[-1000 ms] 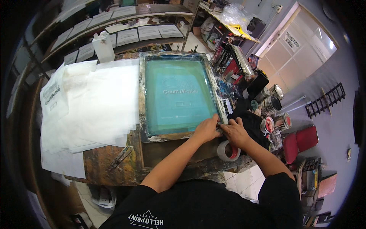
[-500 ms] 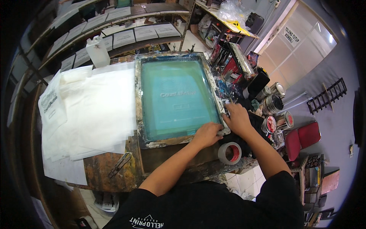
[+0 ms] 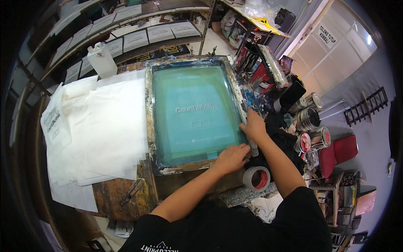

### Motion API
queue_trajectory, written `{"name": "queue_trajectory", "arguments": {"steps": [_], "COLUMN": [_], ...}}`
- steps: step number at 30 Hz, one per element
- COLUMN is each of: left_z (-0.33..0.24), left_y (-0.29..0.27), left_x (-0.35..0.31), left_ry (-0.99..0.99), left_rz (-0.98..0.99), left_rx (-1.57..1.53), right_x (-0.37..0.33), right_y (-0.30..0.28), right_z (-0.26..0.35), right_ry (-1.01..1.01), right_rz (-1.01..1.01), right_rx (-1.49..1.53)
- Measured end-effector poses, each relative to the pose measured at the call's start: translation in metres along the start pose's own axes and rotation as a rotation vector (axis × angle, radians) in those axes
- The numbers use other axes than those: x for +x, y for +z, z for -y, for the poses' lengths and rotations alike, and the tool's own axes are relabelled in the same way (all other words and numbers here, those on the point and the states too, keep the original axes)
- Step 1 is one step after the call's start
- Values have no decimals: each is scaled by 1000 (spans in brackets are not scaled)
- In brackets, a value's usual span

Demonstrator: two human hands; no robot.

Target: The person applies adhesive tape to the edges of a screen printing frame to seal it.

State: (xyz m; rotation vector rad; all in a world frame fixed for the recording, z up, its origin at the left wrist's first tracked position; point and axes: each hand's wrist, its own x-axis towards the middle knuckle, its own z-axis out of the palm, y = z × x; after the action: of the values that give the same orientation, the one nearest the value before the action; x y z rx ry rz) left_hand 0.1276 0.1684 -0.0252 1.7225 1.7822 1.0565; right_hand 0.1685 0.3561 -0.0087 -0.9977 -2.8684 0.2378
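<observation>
A silk-screen printing frame [image 3: 152, 126] lies before me, its teal-green mesh [image 3: 193, 136] showing lettering and a small outlined box. At its near right corner, my left hand [image 3: 231, 158] is closed over the rim, fingertips bent and partly hidden. My right hand [image 3: 255, 127] holds the right rim further up, with the thumb at the inner edge and the fingers toward the outside. Just below my left hand rests a roll of grey tape [image 3: 249, 179]. Left of the frame spreads a stack of thin white sheets [image 3: 105, 130], with a printed one [image 3: 54, 122] at its left edge.
A white plastic jug [image 3: 102, 62] stands behind the sheets. On the stained table's [image 3: 113, 195] near side lies a paint-smeared cutter-like tool [image 3: 133, 191]. Paint cans [image 3: 307, 119] and a dark phone-like slab [image 3: 292, 94] crowd the right. Racks beyond hold printed sheets [image 3: 135, 40].
My right hand has shifted slightly farther along the right rim, its thumb now at the inner edge. My left hand stays at the near right corner. The whole view has shifted a little.
</observation>
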Motion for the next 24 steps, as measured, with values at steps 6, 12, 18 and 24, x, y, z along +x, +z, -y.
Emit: {"name": "queue_trajectory", "arguments": {"steps": [6,12,18,24], "left_z": [-7,-6,-9,-8], "left_y": [0,4,-3,-5], "left_x": [1,1,3,6], "left_ry": [-36,-84,-118,-114], "left_rz": [-44,-13,11,14], "left_rx": [-49,-38,-67,-102], "right_x": [95,175,239,286], "right_y": [5,12,14,13], "right_z": [7,14,22,27], "right_ry": [26,59,119,148], "right_rz": [-101,-129,-121,-96], "right_rx": [-42,-46,16,77]}}
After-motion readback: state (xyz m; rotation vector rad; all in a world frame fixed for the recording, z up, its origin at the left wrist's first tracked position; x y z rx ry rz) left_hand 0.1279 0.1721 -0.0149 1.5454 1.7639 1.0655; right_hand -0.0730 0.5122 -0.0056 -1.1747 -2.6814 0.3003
